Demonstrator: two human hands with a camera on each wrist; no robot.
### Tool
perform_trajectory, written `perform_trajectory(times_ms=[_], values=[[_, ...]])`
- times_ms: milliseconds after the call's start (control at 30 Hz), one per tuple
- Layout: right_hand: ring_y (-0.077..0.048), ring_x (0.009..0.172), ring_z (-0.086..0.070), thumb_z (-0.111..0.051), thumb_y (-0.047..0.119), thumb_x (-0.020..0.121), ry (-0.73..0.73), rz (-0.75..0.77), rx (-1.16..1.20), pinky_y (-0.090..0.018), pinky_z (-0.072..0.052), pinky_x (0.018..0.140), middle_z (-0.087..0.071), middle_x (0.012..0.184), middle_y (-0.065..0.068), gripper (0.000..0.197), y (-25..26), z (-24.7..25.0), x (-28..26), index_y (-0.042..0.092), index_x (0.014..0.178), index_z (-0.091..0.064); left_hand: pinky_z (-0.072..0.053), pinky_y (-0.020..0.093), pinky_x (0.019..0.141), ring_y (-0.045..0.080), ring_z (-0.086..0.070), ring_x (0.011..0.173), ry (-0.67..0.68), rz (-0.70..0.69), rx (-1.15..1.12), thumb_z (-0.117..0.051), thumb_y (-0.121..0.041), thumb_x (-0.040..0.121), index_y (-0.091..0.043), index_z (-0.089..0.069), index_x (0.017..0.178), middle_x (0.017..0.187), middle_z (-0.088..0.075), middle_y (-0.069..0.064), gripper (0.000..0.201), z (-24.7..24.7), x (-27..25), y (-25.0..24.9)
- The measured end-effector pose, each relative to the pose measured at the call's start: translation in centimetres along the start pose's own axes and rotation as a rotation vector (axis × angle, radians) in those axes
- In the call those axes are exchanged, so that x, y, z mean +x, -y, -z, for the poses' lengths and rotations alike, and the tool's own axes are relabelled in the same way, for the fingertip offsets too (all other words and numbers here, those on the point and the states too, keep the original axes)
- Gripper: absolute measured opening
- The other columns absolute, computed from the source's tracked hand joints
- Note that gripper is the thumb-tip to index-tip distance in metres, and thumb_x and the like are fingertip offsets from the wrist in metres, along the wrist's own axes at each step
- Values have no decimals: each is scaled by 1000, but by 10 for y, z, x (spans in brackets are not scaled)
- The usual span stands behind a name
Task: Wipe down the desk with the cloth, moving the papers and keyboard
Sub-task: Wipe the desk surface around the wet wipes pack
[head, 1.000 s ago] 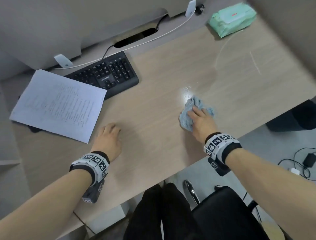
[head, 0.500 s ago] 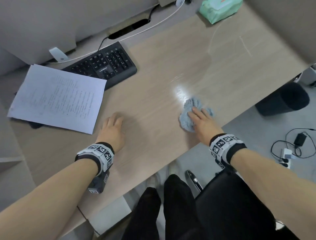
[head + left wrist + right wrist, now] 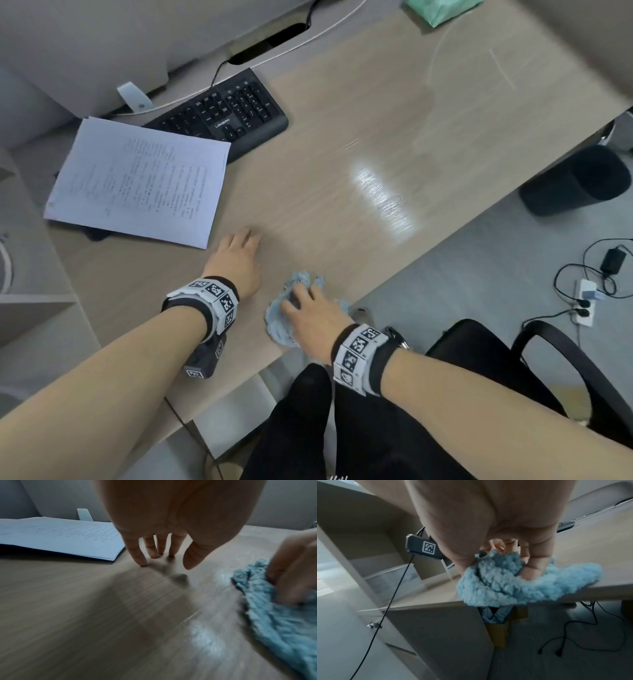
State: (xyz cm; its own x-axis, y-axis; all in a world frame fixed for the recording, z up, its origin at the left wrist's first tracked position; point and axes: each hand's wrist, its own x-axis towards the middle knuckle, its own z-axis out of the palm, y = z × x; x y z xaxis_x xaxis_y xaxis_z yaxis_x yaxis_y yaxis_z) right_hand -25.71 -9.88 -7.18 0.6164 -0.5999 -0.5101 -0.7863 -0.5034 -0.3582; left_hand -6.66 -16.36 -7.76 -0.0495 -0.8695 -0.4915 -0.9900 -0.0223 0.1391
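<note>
At the near edge of a pale wood desk (image 3: 359, 113), a person's right hand (image 3: 313, 315) presses a bunched blue cloth (image 3: 279, 322), fingers curled into its pile, part of the cloth already hanging over the lip. Just beside it, the left hand (image 3: 238, 263) holds nothing, its straight fingertips (image 3: 143, 563) propped on the bare wood near the corner of the papers (image 3: 137, 178).

The stroke seems best finished along the front rim with flat, even pressure, then turned back inward before the cloth slips off the edge. A wet sheen across the middle and right of the desktop suggests that side is largely wiped.

Open room lies to the right, where only a green wipes pack (image 3: 442, 10) sits at the far corner. On the left, the papers overlap the black keyboard (image 3: 226, 113), which lies by the back wall; the surface under both probably remains unwiped, and the damp, clear right half looks like the natural place to shift them. Below the edge wait a chair (image 3: 513, 363) and a dark bin (image 3: 575, 181).
</note>
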Motion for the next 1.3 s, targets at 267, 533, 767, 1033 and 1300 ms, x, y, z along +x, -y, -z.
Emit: perform_trajectory(times_ms=[267,533,767,1033,1300], values=[[-28,120,-45,-61,24,88,-167,-418,251,-43,-50,98,-34,136,-10,49,-109,44,-20,17,133,-43,-39,47,107,31,-28,138,-36,-36,28,-52,-11,80,-15,-30,147,160,-18,1,70,-7,-5,2],[-41,124,-39,-66,22,84,-36,-162,49,-46,-46,94,-31,139,-20,66,-2,6,10,10,139,-32,-36,47,110,33,-28,139,-41,-34,31,-53,-11,77,-15,-30,148,161,-20,3,75,-6,-6,0],[-37,130,-33,-63,23,87,-62,-38,169,-49,-51,94,-31,139,-13,54,-1,-6,-10,16,134,-38,-32,39,112,34,-35,132,-30,-14,-29,-51,-6,80,-12,-41,142,153,-32,5,63,6,3,-1],[-27,116,-47,-63,26,86,-250,-446,293,-44,-51,96,-36,135,-6,50,-147,44,-27,18,132,-44,-44,45,92,33,-47,115,-31,158,7,-45,-16,87,-9,-57,119,125,-49,11,36,27,23,-29],[-32,116,-46,-64,20,86,-345,-668,324,-45,-48,98,-39,133,-12,46,-236,73,-23,18,129,-48,-40,47,102,38,-42,123,-71,-22,-59,-52,-20,87,-7,-52,127,144,-42,14,43,29,52,-67]])
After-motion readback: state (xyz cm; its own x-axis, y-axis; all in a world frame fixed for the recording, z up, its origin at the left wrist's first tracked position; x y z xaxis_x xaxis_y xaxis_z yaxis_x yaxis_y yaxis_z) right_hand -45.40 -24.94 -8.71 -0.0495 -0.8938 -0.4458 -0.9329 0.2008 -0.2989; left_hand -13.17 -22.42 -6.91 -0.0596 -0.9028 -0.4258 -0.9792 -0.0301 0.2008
